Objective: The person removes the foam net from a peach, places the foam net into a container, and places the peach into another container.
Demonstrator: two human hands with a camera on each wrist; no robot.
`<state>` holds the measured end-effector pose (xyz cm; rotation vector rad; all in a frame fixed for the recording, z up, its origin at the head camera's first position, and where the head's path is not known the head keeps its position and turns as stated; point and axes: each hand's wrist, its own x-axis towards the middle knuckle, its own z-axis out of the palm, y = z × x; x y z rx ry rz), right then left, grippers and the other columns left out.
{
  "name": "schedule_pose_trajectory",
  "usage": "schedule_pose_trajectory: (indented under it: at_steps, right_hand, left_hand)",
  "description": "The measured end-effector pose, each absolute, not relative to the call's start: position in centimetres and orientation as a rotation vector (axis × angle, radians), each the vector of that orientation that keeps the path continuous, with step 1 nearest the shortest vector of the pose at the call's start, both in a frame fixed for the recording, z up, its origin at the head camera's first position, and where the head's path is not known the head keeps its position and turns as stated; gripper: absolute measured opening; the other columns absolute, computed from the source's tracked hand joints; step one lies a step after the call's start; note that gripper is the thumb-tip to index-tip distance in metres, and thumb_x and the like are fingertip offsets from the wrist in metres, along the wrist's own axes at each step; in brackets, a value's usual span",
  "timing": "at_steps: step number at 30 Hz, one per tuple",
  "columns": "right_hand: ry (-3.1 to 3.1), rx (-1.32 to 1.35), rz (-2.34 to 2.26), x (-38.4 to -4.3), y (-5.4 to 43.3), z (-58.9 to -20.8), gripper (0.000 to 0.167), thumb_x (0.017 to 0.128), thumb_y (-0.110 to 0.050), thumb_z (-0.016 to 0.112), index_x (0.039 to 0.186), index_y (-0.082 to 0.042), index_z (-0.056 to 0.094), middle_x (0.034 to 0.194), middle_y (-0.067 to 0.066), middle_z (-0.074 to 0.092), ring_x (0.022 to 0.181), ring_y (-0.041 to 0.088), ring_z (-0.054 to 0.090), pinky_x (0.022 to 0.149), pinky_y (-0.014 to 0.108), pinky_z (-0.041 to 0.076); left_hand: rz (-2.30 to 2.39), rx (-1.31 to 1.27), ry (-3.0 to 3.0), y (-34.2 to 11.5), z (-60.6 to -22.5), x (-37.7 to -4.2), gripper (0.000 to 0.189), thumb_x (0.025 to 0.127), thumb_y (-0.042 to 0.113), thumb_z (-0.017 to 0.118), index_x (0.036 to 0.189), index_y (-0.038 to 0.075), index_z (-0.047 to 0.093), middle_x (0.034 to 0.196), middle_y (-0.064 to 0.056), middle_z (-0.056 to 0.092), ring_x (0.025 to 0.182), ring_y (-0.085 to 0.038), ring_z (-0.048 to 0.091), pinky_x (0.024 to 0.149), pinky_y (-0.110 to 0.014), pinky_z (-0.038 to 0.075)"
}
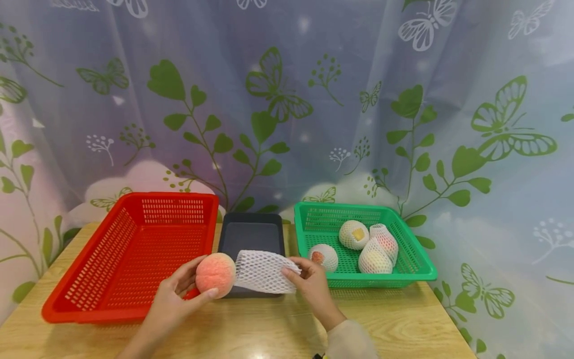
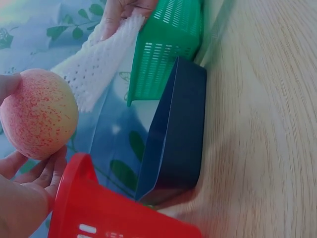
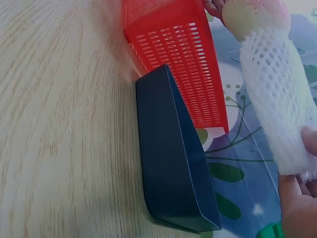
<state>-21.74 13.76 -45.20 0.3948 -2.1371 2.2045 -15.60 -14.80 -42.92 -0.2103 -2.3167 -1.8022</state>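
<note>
My left hand (image 1: 172,294) grips a pink and yellow peach (image 1: 215,275) at the front right corner of the red basket (image 1: 130,315). Thumb and fingers lie on either side of the fruit. From the other side, my right hand (image 1: 314,286) pinches the end of a white foam net sleeve (image 1: 264,271). The sleeve stretches sideways, and its other end meets the peach's edge in the head view. In the right wrist view the net (image 3: 275,94) overlaps the lower part of the peach (image 3: 255,17). Both are held up over the front of a dark tray (image 1: 251,234).
A green basket (image 1: 381,282) on the right holds several fruits in foam nets (image 1: 375,257). The dark tray stands between the two baskets on a wooden table (image 1: 251,331). Behind them hangs a curtain (image 1: 341,114) printed with leaves and butterflies.
</note>
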Motion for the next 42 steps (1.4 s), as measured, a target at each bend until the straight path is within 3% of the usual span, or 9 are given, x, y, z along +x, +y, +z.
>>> schedule_pose_trajectory:
  at_steps: [6,12,16,18,23,25,30,42]
  right_hand:
    - [-2.211,0.414,2.098,-22.6,12.4,-46.0,0.026,0.084,0.0,0.07,0.108,0.008,0.065,0.098,0.017,0.068,0.074,0.006,0.063,0.064,0.019,0.053]
    - [-2.236,0.491,2.014,-23.7,10.6,-46.9,0.023,0.084,0.0,0.071,0.105,0.008,0.067,0.097,0.025,0.067,0.072,0.004,0.06,0.063,0.018,0.052]
    - [-2.29,0.508,1.898,-24.7,9.7,-47.4,0.021,0.084,-0.003,0.072,0.103,0.006,0.069,0.097,0.022,0.068,0.074,0.004,0.057,0.063,0.017,0.05]
    - [-2.332,0.499,1.827,-25.2,9.4,-47.7,0.02,0.084,-0.004,0.072,0.102,0.004,0.07,0.097,0.019,0.069,0.075,0.006,0.056,0.063,0.017,0.048]
    - [-2.41,0.514,1.696,-25.6,8.9,-47.6,0.017,0.083,0.001,0.07,0.099,0.008,0.069,0.096,0.021,0.068,0.082,0.021,0.059,0.066,0.021,0.047]
    - [-2.417,0.537,1.668,-26.0,8.8,-48.0,0.016,0.083,0.001,0.07,0.097,0.009,0.069,0.093,0.021,0.068,0.081,0.021,0.059,0.065,0.023,0.048]
    - [-2.376,0.638,1.61,-27.8,9.3,-50.6,0.017,0.083,-0.012,0.074,0.094,0.001,0.071,0.085,0.008,0.069,0.074,0.007,0.055,0.061,0.023,0.049]
    - [-2.654,0.453,1.378,-27.5,8.3,-49.4,0.013,0.077,-0.002,0.077,0.089,0.0,0.072,0.086,0.01,0.069,0.081,0.02,0.061,0.069,0.027,0.05]
  left_hand:
    - [-1.751,-0.153,-2.363,-15.7,-43.0,-15.6,0.069,0.077,0.025,0.082,0.137,0.012,0.051,0.131,-0.012,0.058,0.108,-0.002,0.057,0.087,-0.011,0.046]
    - [-1.729,-0.09,-2.391,-16.5,-42.9,-15.5,0.072,0.078,0.028,0.081,0.139,0.011,0.048,0.134,-0.013,0.055,0.107,0.006,0.054,0.086,-0.008,0.045]
    - [-1.736,-0.043,-2.406,-17.2,-42.7,-15.4,0.072,0.079,0.029,0.08,0.14,0.011,0.046,0.135,-0.014,0.054,0.106,0.008,0.053,0.086,-0.007,0.044]
    - [-1.721,-0.013,-2.428,-17.6,-42.6,-15.3,0.074,0.079,0.032,0.08,0.141,0.011,0.045,0.136,-0.014,0.054,0.109,0.002,0.055,0.085,-0.007,0.045]
    - [-1.689,-0.008,-2.452,-19.1,-42.6,-15.2,0.074,0.08,0.034,0.078,0.142,0.012,0.043,0.135,-0.015,0.053,0.107,0.003,0.055,0.083,-0.011,0.049]
    - [-1.685,-0.015,-2.454,-19.9,-42.6,-15.2,0.074,0.081,0.033,0.077,0.143,0.012,0.042,0.135,-0.015,0.052,0.104,0.011,0.052,0.082,-0.012,0.05]
    - [-1.661,0.002,-2.488,-21.8,-42.4,-15.4,0.075,0.083,0.033,0.076,0.144,0.01,0.04,0.137,-0.017,0.049,0.1,0.016,0.048,0.079,-0.014,0.053]
    - [-1.445,0.082,-2.643,-25.8,-42.6,-16.6,0.083,0.08,0.042,0.076,0.143,0.002,0.04,0.137,-0.024,0.049,0.089,0.02,0.044,0.072,-0.009,0.05]
